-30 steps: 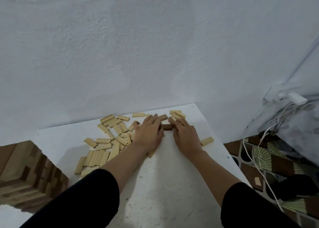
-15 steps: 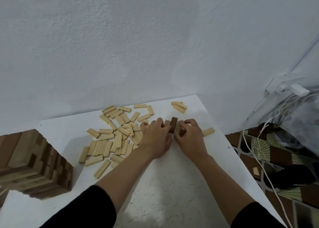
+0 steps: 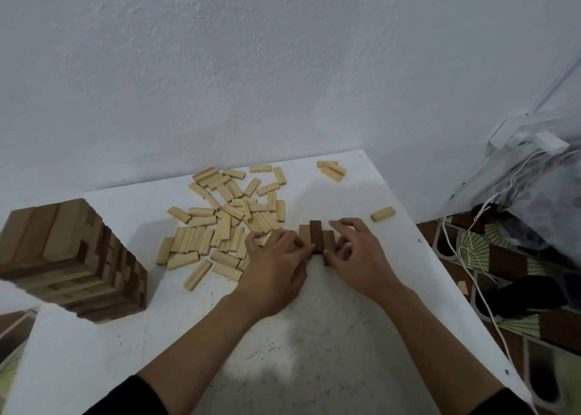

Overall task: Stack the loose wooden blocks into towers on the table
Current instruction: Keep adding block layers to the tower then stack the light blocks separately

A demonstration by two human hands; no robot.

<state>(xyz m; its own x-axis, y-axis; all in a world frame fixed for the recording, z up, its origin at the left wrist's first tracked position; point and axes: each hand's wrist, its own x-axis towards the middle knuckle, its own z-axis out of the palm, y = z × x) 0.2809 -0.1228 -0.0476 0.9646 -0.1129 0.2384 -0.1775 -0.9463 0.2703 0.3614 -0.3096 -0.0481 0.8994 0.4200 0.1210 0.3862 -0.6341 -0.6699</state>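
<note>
White worktop [image 3: 314, 336], wall [image 3: 283, 68] behind: brown blocks [image 3: 316, 240] point away from me, pinched sideways between left hand [image 3: 276, 257] and right hand [image 3: 361, 257], curled fingers [image 3: 344, 225] both sides.

I saw the tall brown wooden block tower [image 3: 72, 257] standing at the left edge of the white rectangular table [image 3: 314, 336], which stood against the pale plaster wall [image 3: 283, 68]. To the tower's right, nearer the wall, lay the scatter of pale loose wooden blocks [image 3: 226, 226]. Right of that, the row of three dark brown wooden blocks [image 3: 316, 238] lay side by side between the person's left hand [image 3: 276, 263] and right hand [image 3: 358, 257], both touching it. A lone pale wooden block [image 3: 382, 214] lay behind the right hand, near the table's right edge.
</note>
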